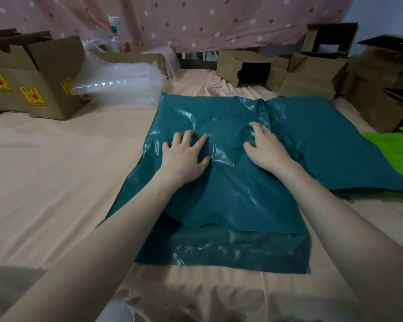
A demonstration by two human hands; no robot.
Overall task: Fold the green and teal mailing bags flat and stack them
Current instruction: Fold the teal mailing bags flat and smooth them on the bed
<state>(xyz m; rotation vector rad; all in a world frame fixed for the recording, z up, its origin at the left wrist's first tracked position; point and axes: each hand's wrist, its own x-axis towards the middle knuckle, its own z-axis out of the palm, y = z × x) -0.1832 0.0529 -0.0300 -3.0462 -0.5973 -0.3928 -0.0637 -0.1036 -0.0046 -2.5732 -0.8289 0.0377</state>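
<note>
Both hands press the teal bag, grip seemingly released.

Open bed sheet left of the teal bag: wide free lane. Far left blocked by labelled cardboard box and bubble wrap pile. Back edge lined with small cardboard boxes. Right side crowded: green bags against more boxes.
</note>
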